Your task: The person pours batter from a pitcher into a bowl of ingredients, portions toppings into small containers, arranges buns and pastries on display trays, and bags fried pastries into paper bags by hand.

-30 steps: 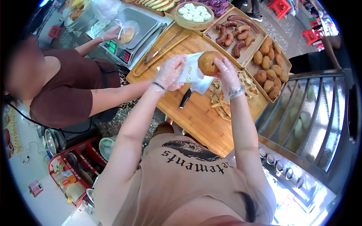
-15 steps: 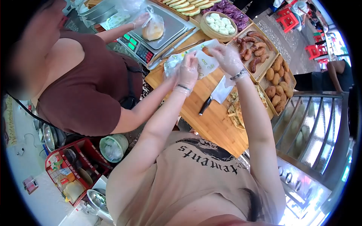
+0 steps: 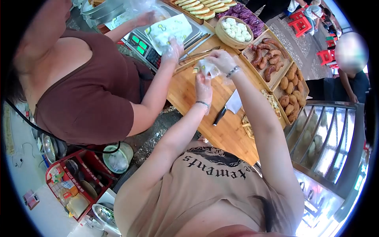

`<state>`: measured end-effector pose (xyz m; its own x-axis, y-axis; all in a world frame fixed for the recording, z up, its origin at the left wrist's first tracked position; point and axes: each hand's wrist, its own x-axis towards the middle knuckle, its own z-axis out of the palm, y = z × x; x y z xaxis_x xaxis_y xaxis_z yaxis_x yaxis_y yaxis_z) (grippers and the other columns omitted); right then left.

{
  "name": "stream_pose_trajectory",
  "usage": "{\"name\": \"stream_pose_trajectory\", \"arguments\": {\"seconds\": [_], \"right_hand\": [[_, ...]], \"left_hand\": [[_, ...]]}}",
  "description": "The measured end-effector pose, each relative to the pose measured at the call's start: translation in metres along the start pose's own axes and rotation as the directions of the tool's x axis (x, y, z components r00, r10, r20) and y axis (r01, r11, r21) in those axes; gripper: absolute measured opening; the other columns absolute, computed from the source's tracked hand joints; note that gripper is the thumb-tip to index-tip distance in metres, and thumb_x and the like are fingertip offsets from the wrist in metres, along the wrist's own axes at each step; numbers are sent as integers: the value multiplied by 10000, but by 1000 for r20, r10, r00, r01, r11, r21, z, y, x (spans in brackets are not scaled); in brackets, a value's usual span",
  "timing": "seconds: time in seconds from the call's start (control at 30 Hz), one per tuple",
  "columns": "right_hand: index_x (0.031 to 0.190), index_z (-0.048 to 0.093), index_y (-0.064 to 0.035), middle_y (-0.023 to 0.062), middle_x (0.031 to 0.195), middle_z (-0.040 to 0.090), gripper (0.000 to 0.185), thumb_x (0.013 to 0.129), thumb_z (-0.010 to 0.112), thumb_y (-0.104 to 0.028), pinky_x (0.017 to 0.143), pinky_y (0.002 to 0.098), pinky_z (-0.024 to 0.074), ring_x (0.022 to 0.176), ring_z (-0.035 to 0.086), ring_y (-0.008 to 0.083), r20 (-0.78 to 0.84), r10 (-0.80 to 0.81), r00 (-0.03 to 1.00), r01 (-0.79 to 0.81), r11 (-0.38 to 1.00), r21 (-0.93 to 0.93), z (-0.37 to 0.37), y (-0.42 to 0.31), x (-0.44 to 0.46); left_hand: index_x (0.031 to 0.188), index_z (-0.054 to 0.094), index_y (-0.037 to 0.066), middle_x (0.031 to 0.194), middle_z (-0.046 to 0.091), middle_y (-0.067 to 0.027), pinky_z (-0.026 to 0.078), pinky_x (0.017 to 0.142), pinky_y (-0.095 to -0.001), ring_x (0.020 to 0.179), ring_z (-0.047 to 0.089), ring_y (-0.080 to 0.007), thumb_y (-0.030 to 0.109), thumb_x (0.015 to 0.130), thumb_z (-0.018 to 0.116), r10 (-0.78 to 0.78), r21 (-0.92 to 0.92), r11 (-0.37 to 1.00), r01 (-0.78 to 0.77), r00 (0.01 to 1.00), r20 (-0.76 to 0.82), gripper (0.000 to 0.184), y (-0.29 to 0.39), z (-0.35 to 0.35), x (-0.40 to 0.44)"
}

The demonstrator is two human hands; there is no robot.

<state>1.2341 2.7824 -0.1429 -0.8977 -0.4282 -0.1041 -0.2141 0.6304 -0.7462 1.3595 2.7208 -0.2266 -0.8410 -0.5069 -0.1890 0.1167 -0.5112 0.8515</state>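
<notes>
Both my hands wear clear plastic gloves over the wooden cutting board. My left hand (image 3: 204,87) is closed round the lower part of a small printed paper bag (image 3: 208,68), held upright. My right hand (image 3: 222,60) has its fingers pressed together at the bag's upper edge; the bag's contents are hidden. A cleaver (image 3: 233,103) with a black handle lies on the cutting board (image 3: 185,85) below my hands. Cut pieces of flatbread (image 3: 248,126) lie by my right forearm. Just beyond my hands, metal tongs (image 3: 199,53) rest along the board's far edge.
At left, a co-worker (image 3: 85,87) holds a larger printed paper bag (image 3: 169,32) over a digital scale (image 3: 143,50). Trays of sausages (image 3: 269,55) and brown fried buns (image 3: 291,93) line the right, with a steamer of white buns (image 3: 236,29). A bin (image 3: 118,158) stands at lower left.
The co-worker's gloved hand has moved from beside my left hand to the scale, now with a printed bag. My hands have come together on the small bag; my right hand moved left.
</notes>
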Motion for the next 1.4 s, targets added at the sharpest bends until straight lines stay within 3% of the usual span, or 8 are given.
{"name": "stream_pose_trajectory", "arguments": {"seconds": [0.23,0.37,0.4,0.47,0.57,0.7,0.97,1.4], "right_hand": [[904,686,-2,138,863,684,410,860,590,-399,715,379,512,794,660,256,244,67,967,-91,992,86,32,17,55],[834,712,-72,151,845,697,440,860,513,-464,700,413,524,762,665,321,274,-36,961,194,793,-578,51,40,73],[796,705,-59,176,779,680,437,848,525,-454,694,404,522,734,665,313,95,139,986,-99,935,-340,40,10,50],[807,696,-24,194,785,679,397,838,560,-395,697,418,520,727,666,315,-128,150,980,-160,985,-66,37,7,16],[880,673,26,206,802,675,309,831,580,-264,733,420,517,764,664,329,-375,328,867,-235,933,273,54,3,-15],[1201,563,8,230,1260,534,426,805,557,-151,982,425,427,1199,497,352,-9,-135,991,121,914,-388,116,33,-35],[1192,608,-79,127,1315,523,414,792,596,-184,952,441,466,1274,438,320,197,146,969,30,725,-688,105,-16,-33],[1166,621,2,163,1051,684,348,894,582,-213,886,355,488,995,649,284,222,-39,974,26,998,61,-27,-90,-294]], "left_hand": [[1104,469,41,1163,500,-88,403,939,-317,1055,495,-207,48,931,518,-26,225,974,21,999,21,179,-17,-24,34],[1235,426,25,1186,518,-112,441,933,-321,1089,514,-220,87,819,686,-194,-11,981,195,981,28,495,5,-13,43],[1291,401,0,1199,522,-117,452,924,-316,1096,519,-207,110,784,735,-264,-248,928,277,961,87,618,0,-21,42],[1375,322,-51,1261,512,-141,467,916,-333,1112,533,-221,134,752,763,-168,655,739,159,984,-50,785,-7,-33,38],[1393,292,-63,1258,519,-161,481,896,-366,1099,546,-253,122,773,724,-318,544,791,281,948,-27,778,-12,-48,50],[1471,216,29,1305,449,-163,434,986,-331,1185,498,-248,77,817,672,-443,152,873,464,884,-151,799,-40,-77,74],[1451,279,37,1340,436,-159,482,883,-337,1076,537,-214,48,861,625,-193,589,795,146,981,17,684,-27,-147,-9],[1438,319,46,1056,587,-111,488,583,-260,759,570,-139,82,899,548,-481,339,725,599,793,-373,587,110,-370,-202]]}}
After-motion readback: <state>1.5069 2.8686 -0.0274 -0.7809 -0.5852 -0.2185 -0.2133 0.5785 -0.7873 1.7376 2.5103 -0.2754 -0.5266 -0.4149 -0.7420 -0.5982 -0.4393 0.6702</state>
